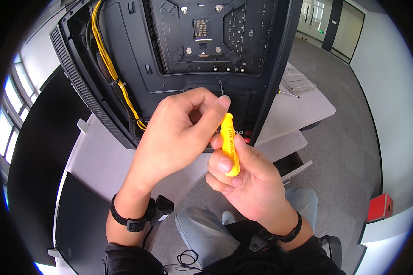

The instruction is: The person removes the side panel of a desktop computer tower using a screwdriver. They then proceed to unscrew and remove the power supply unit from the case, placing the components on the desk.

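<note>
A black computer case [172, 82] stands before me with its side open, showing the motherboard's back [239, 37] through a cutout. My right hand [249, 178] grips a hand tool with a yellow handle [230, 147] that bears writing. Thumb and forefinger of my left hand [179, 134] are pinched together just above the handle's upper end. From those fingertips a thin dark strand or shaft [222, 88] runs to the panel below the cutout. The fingers hide whether it belongs to the tool.
A yellow cable bundle [113, 74] runs down the case's left side. On the pale desk [306, 106] at right lie a screwdriver [289, 93] and a folded checked cloth [297, 80]. An open drawer [292, 168] sits below. A monitor [84, 220] is at lower left.
</note>
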A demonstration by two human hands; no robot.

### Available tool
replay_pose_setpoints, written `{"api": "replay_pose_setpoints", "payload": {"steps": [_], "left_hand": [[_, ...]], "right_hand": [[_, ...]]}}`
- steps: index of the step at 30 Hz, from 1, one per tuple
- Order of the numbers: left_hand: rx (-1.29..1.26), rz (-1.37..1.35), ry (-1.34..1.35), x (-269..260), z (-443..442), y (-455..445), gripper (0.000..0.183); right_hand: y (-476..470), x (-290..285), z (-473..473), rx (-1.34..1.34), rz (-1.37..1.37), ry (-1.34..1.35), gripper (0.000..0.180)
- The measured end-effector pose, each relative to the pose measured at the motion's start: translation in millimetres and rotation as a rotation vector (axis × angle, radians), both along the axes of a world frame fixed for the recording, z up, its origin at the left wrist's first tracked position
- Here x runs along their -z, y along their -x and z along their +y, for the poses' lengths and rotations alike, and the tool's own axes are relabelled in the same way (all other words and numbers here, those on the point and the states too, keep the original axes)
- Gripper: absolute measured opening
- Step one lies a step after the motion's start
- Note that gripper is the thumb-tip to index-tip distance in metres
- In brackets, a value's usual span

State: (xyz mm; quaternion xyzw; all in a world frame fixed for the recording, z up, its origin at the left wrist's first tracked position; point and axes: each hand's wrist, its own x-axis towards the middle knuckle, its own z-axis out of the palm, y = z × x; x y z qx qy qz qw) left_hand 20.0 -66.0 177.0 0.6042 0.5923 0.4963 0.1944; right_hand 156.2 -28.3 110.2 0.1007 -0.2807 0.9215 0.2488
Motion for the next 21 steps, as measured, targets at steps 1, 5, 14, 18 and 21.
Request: {"api": "replay_pose_setpoints", "payload": {"steps": [1, 5, 14, 18, 21], "left_hand": [[0.018, -0.028, -0.007, -0.5, -0.5, -0.3, 0.027], [0.007, -0.028, 0.02, 0.9, -0.9, 1.0, 0.026], [0.019, -0.05, 0.039, 1.2, -0.7, 0.6, 0.025], [0.012, 0.011, 0.01, 1.2, -1.0, 0.7, 0.023], [0.011, 0.0, 0.019, 1.2, -1.9, 0.5, 0.023]], "right_hand": [[0.9, -0.4, 0.2, -0.031, 0.047, 0.012, 0.036], [1.5, 0.9, -0.6, -0.078, 0.07, 0.035, 0.035], [1.2, 1.2, -1.3, -0.056, 0.066, 0.079, 0.035], [-1.4, 0.0, -0.3, 0.031, -0.036, 0.029, 0.034], [-1.3, -2.0, -3.4, 0.115, -0.127, -0.05, 0.033]]}}
